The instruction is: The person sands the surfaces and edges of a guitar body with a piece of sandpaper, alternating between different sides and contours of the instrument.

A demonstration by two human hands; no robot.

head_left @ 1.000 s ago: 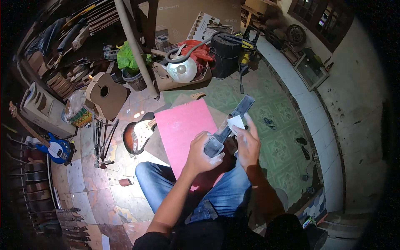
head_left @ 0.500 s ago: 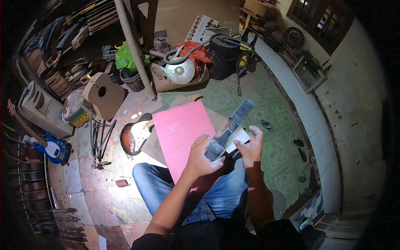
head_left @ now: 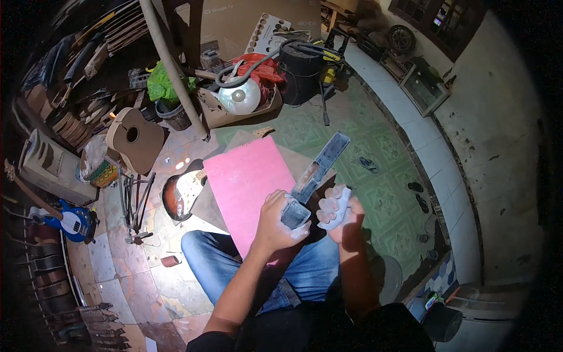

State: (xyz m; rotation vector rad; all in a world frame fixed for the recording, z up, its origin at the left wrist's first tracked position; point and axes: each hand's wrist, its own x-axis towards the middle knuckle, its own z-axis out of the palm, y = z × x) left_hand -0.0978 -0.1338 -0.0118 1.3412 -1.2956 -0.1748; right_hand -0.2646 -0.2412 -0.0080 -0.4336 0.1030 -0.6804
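Observation:
My left hand (head_left: 274, 222) grips the blocky lower end of a long, dark, dust-coated bar (head_left: 328, 157). The bar slants up and away to the right, with a brownish worn patch along its middle. Close to its right side, my right hand (head_left: 346, 220) has its fingers curled over a bent white sheet (head_left: 334, 218); the sheet's other face is hidden. White dust coats the fingers of both hands. Beneath the left hand, a pink board (head_left: 246, 176) slopes from my lap toward the floor.
A sunburst electric guitar body (head_left: 183, 193) lies left of the board. Beyond it are an acoustic guitar body (head_left: 136, 141), a folded metal stand (head_left: 136, 205) and a blue bass guitar (head_left: 73, 220). A black bucket (head_left: 299, 73) stands ahead; sandals (head_left: 368, 164) lie right.
My right hand has turned and closed its fingers around the white sheet, which was flatter before. The left hand keeps its grip on the bar. The whole view has shifted slightly.

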